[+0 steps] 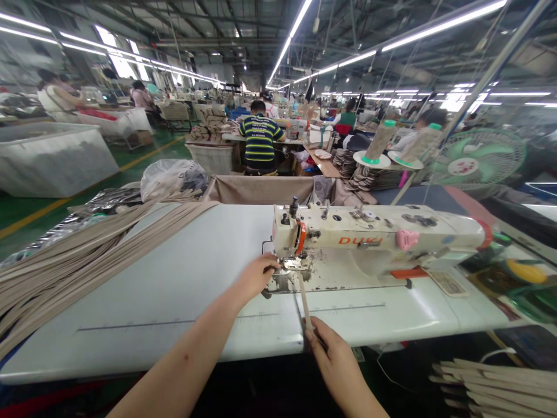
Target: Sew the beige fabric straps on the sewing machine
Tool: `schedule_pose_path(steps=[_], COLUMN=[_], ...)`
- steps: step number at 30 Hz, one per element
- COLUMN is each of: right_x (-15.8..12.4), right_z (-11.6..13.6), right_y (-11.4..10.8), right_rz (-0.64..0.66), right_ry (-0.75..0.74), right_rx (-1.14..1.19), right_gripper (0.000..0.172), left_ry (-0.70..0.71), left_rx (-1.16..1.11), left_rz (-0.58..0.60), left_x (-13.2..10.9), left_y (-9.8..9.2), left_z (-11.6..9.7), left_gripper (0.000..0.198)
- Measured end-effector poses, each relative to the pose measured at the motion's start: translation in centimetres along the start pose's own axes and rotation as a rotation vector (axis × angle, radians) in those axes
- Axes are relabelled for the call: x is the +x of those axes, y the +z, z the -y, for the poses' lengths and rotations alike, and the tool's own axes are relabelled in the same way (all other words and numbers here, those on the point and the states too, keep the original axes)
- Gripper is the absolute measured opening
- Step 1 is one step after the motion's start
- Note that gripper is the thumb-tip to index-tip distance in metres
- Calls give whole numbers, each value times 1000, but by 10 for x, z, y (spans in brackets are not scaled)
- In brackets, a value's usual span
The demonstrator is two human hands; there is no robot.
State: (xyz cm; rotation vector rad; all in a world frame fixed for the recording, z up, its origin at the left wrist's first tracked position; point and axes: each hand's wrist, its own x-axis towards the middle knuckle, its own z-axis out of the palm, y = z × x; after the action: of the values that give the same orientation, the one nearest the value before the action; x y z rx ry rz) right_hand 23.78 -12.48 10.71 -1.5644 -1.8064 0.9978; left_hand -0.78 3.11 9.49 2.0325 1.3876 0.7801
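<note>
A white industrial sewing machine [378, 232] stands on the pale table. My right hand [333, 351] pinches a narrow beige fabric strip [305, 302] at the table's front edge. From those fingers the strip runs up toward the presser foot [293, 263]. Close to the left side of the foot is my left hand [255, 277], its fingers bent and drawn together. Whatever lies under those fingertips is too small to make out. The needle itself cannot be seen clearly.
Long beige strips [108, 255] lie heaped over the table's left side. A printed ruler line [174, 323] crosses the tabletop [204, 244]. Thread cones [379, 142] and a green fan [478, 159] stand behind the machine. More strips [500, 383] are stacked at lower right. A co-worker [260, 139] sits ahead.
</note>
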Motion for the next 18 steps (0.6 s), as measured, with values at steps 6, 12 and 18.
schedule_pose_path(steps=[6, 12, 18], right_x=[6, 16, 30], right_z=[11, 22, 30], right_y=[10, 16, 15], right_rz=[39, 51, 93], right_ry=[18, 13, -6], right_rx=[-96, -215, -184], right_gripper=[50, 56, 52], left_ry=[-46, -91, -120], left_rx=[85, 180, 240], left_rz=[-100, -122, -113], left_x=[38, 67, 80], left_y=[2, 1, -1], left_z=[9, 7, 4], left_gripper=[35, 43, 59])
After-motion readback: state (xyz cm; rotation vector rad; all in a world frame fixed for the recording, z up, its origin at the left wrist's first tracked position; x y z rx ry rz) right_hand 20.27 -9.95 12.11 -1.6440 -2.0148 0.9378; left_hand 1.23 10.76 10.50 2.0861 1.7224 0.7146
